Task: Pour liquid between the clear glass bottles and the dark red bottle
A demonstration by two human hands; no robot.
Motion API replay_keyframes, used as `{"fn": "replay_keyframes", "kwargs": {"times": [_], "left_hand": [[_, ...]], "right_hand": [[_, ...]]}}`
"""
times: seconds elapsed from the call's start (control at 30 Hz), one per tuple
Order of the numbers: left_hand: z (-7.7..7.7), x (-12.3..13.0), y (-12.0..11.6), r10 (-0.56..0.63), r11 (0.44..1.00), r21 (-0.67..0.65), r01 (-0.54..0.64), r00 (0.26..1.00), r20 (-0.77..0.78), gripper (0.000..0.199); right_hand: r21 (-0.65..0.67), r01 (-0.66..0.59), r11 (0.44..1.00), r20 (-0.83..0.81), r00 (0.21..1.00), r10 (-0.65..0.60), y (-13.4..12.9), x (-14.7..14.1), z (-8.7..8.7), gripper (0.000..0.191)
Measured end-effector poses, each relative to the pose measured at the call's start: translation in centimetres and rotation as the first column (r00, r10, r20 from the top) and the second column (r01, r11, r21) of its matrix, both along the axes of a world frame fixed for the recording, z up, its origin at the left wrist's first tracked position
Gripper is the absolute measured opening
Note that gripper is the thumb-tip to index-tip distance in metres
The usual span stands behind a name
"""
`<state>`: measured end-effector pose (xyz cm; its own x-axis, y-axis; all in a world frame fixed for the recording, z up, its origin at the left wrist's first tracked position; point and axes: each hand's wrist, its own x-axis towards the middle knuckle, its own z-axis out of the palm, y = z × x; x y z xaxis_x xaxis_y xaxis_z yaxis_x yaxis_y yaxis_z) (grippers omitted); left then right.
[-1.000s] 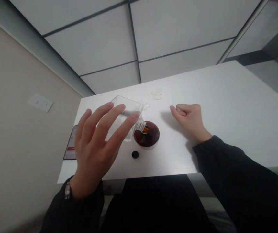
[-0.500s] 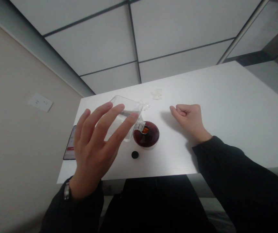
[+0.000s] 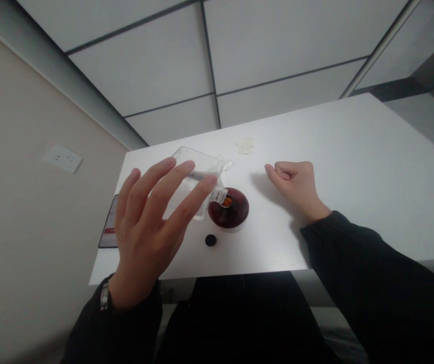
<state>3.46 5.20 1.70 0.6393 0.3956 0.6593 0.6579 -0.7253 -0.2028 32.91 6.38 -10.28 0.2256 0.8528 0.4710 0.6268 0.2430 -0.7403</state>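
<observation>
My left hand (image 3: 152, 217) grips a clear, square-sided bottle (image 3: 196, 162), tilted with its open neck pointing down to the right. The neck is over a dark red round bowl (image 3: 235, 217), inside which something orange (image 3: 227, 202) shows. Clear liquid appears to be inside the bottle. A small black cap (image 3: 210, 240) lies just in front of the bowl. To the right of the bowl, my right hand (image 3: 294, 184) is closed in a fist near the tabletop, with nothing visible in it.
The white table (image 3: 345, 167) carries a phone or tablet (image 3: 108, 230) at its left edge, partly behind my left hand. A small pale, crumpled-looking piece (image 3: 245, 145) lies behind the bowl. White panels (image 3: 277, 45) rise beyond the table; a wall socket (image 3: 65, 158) is on the left.
</observation>
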Motion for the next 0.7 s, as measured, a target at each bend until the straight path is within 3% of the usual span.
{"fn": "replay_keyframes", "kwargs": {"times": [0.1, 0.27, 0.7], "left_hand": [[0.01, 0.02, 0.12, -0.011, 0.999, 0.040, 0.011, 1.000, -0.001, 0.057], [0.00, -0.02, 0.17, -0.016, 1.000, -0.026, 0.016, 0.999, 0.028, 0.065], [0.35, 0.29, 0.20, -0.016, 0.998, 0.061, 0.018, 0.999, -0.035, 0.056]], "right_hand": [[0.009, -0.006, 1.000, -0.001, 1.000, 0.006, 0.00, 0.01, 0.04, 0.057], [0.022, -0.014, 1.000, 0.015, 1.000, 0.014, 0.06, 0.08, -0.06, 0.060], [0.008, -0.011, 1.000, -0.012, 1.000, 0.011, 0.09, 0.11, -0.10, 0.058]]}}
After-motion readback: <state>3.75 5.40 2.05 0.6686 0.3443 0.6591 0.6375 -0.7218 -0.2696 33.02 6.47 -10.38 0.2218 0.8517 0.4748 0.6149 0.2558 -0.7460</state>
